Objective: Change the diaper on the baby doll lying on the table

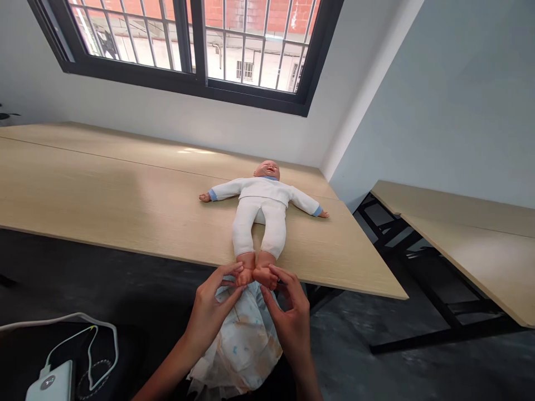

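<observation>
A white-clad baby doll (264,190) is laid face-up on the wood-topped table (125,189), its bare feet (264,274) at the near edge. One foot is pinched between thumb and fingers by the left hand (208,303), the other likewise by the right hand (294,312); patterned white fabric (246,348) is seen below.

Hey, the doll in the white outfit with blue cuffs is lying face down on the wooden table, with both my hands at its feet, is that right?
Not quite: the doll lies face up, on its back, as the head view shows. It is on the wooden table, and your left hand and right hand are at its feet.
</observation>
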A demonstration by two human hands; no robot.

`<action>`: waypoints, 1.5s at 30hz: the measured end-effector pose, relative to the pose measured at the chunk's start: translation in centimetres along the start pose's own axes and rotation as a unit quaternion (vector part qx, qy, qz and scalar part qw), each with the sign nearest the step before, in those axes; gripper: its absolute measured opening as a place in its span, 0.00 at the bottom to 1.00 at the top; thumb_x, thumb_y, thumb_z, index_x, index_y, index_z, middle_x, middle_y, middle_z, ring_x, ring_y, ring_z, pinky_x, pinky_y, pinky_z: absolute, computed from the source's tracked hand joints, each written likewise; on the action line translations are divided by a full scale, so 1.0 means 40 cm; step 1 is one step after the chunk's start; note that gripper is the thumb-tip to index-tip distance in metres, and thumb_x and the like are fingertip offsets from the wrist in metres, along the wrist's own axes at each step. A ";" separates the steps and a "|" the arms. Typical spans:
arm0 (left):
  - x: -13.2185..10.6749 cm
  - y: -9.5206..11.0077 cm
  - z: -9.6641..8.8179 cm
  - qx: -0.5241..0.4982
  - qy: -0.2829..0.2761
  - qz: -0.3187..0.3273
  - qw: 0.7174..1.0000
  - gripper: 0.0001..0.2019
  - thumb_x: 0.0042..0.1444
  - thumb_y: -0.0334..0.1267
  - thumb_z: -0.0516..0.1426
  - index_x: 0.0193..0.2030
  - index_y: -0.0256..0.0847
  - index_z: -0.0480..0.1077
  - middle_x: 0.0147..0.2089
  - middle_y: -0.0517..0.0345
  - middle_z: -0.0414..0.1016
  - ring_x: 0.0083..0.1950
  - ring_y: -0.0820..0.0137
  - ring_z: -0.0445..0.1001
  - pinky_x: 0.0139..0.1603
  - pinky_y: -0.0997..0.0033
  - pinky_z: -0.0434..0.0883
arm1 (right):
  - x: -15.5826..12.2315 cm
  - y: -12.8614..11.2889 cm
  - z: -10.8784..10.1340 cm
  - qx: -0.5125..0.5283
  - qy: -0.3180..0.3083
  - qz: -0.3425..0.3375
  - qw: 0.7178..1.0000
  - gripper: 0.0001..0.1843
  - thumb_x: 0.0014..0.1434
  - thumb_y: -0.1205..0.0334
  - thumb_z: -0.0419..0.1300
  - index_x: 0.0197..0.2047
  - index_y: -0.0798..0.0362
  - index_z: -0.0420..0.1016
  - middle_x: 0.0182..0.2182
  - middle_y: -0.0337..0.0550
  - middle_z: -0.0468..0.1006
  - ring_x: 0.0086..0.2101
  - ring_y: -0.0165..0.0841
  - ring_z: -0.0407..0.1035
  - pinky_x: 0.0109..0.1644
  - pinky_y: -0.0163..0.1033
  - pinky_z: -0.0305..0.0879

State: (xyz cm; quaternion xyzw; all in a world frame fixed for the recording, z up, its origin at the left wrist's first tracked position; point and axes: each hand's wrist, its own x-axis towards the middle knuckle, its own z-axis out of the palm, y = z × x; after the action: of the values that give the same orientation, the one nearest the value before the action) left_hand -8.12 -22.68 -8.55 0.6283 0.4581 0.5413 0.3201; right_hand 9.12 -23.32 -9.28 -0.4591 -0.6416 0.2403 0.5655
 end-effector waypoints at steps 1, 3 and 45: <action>-0.001 0.002 0.003 0.000 0.002 0.003 1.000 0.15 0.58 0.37 0.61 0.52 0.45 0.70 0.49 0.57 0.76 0.43 0.69 0.79 0.48 0.67 0.77 | -0.001 -0.001 0.001 -0.008 0.005 -0.011 1.000 0.20 0.63 0.66 0.60 0.57 0.43 0.69 0.51 0.44 0.73 0.50 0.38 0.69 0.53 0.43 0.70; -0.002 0.005 0.008 0.002 0.005 0.009 1.000 0.16 0.59 0.37 0.61 0.54 0.45 0.68 0.49 0.57 0.76 0.43 0.68 0.79 0.48 0.66 0.77 | -0.003 0.002 0.003 -0.034 0.015 -0.040 0.999 0.22 0.64 0.67 0.59 0.60 0.43 0.67 0.50 0.44 0.74 0.49 0.38 0.70 0.51 0.44 0.71; 0.033 -0.010 0.008 0.048 -0.067 0.114 0.990 0.11 0.61 0.31 0.58 0.50 0.43 0.69 0.50 0.56 0.77 0.52 0.69 0.77 0.54 0.69 0.73 | 0.018 0.018 -0.019 -0.085 -0.071 -0.128 0.986 0.26 0.66 0.70 0.54 0.64 0.42 0.63 0.51 0.44 0.74 0.52 0.37 0.69 0.57 0.45 0.70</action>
State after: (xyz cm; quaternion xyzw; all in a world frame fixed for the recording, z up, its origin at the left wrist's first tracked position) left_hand -7.91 -21.27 -8.45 0.7261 0.3866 0.5078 0.2557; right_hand 10.11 -22.54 -9.33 -0.4016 -0.7512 0.1430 0.5040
